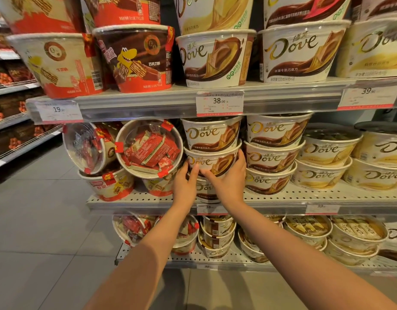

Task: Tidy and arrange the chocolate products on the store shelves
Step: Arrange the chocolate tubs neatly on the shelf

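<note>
Both hands clasp the middle white-and-brown round Dove chocolate tub [212, 162]. Left hand [186, 186] cups its left side, right hand [230, 182] its right, fingers curled round.

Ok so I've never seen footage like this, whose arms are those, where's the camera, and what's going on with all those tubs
There is no machine here. The camera is worn on a person's head and looks forward and down, so the two bare arms reaching in from the bottom are that person's own. The wide lens bends the shelf edges.

They face store shelves stacked with chocolate tubs. On the middle shelf, cream and brown Dove tubs stand in stacks of three. To their left, red and white wafer tubs sit untidily: one tipped tub shows its clear lid and the red wrappers inside.

The left hand and right hand are on the middle Dove tub of the leftmost Dove stack, one at each side, fingers wrapped round it. The price tag on the shelf above reads 38.00.
</note>
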`<act>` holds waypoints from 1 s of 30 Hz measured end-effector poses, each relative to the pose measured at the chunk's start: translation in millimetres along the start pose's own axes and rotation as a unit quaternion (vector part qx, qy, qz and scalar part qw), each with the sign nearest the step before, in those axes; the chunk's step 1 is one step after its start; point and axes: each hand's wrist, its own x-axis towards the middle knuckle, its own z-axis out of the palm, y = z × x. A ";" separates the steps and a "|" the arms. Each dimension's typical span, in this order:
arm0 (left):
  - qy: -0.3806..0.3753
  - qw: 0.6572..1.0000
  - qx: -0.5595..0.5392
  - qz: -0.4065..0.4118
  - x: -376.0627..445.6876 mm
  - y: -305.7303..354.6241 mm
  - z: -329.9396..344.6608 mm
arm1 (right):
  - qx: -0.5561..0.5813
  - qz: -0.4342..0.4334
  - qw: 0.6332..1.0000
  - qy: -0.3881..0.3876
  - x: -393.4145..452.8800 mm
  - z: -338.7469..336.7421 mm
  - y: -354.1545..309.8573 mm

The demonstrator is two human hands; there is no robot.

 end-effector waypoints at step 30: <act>0.053 0.992 0.109 -0.048 -24.3 11.5 42.3 | -0.074 0.117 0.990 -0.010 35.9 -104.6 75.4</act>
